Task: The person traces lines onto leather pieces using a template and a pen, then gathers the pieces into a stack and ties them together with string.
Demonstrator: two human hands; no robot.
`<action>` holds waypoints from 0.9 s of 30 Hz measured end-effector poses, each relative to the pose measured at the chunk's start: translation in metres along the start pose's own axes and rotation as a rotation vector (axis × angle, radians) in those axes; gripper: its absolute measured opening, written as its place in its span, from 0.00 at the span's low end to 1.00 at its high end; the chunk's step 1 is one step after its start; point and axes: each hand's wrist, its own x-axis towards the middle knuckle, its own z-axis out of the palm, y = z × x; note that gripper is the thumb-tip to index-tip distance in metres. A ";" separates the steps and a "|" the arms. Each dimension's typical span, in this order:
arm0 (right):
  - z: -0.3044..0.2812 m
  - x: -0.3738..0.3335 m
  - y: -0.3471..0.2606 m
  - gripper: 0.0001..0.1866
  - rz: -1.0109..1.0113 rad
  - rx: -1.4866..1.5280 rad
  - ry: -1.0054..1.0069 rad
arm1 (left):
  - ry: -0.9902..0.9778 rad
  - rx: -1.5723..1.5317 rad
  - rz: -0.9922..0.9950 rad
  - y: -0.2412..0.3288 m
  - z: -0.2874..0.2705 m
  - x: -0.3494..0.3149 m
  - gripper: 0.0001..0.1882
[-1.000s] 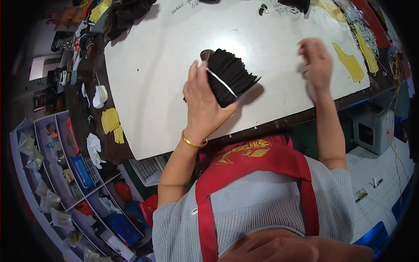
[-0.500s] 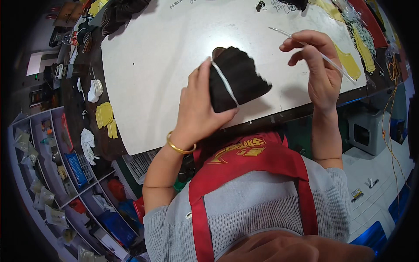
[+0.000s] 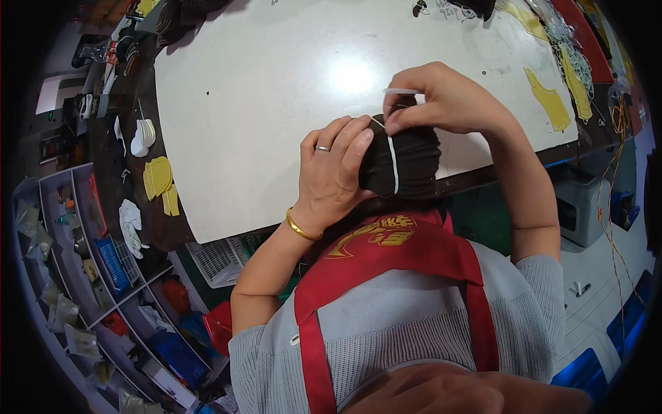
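A thick bundle of black fabric pieces sits near the front edge of the white tabletop, with a narrow white band running across it. My left hand, wearing a ring and a gold bangle, is wrapped round the bundle's left side. From above, my right hand reaches over the bundle, its thumb and index finger pinched at the upper end of the band. A pale thin strip sticks out at the curled right fingers. Whether strip and band are one piece I cannot tell.
Yellow cut pieces lie at the table's right; more yellow pieces, a white roll and a white glove lie along its left. Dark fabric stacks stand at the far left. Divided shelving is lower left.
My right hand has come left and down from beside the table's right part onto the bundle's band. The bundle has been turned and moved right and nearer, still in my left hand.
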 end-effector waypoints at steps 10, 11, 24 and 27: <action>0.014 -0.029 0.042 0.08 -0.467 0.108 0.174 | -0.123 -0.117 -0.117 0.002 0.004 0.006 0.57; 0.012 -0.029 0.044 0.09 -0.396 0.139 0.162 | -0.122 -0.121 -0.115 0.002 0.003 0.008 0.57; -0.011 -0.013 0.043 0.12 -0.459 -0.107 -0.103 | -0.244 -0.257 -0.005 -0.004 -0.005 0.018 0.55; 0.000 -0.022 0.042 0.15 -0.575 -0.246 -0.076 | -0.285 -0.307 -0.023 -0.007 -0.005 0.013 0.49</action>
